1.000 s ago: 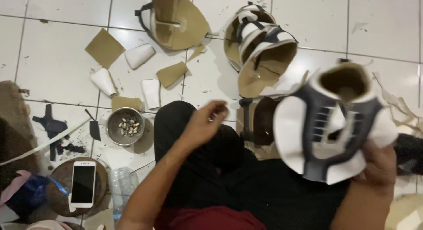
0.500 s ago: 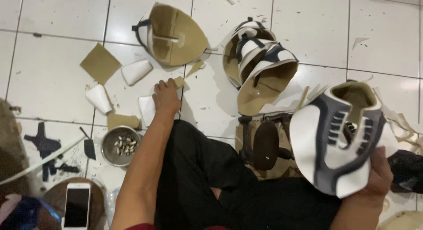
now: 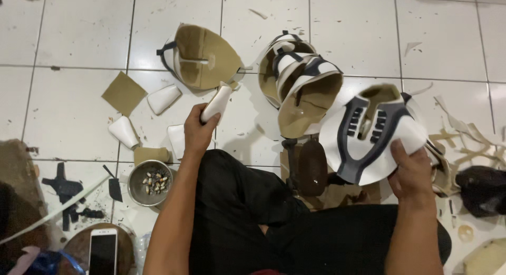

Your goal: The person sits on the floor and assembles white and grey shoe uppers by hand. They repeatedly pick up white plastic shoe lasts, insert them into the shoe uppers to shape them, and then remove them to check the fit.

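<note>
Left hand (image 3: pixel 197 132) grips a white insert (image 3: pixel 217 102) lifted at 12 o'clock off the floor (image 3: pixel 68 117), while right hand (image 3: pixel 414 172) clamps a shoe upper (image 3: pixel 369 132) by its edge, interior exposed.

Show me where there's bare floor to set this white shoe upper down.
Bare tile lies beyond the nested shoe uppers, top right, and far left beside the tan card square. Crowded: around the left hand and the scrap strips beside the right hand.

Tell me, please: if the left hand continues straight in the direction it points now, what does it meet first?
Probably the tan and white shoe upper lying on the tiles: the left hand holds a white piece whose tip almost reaches it.
</note>
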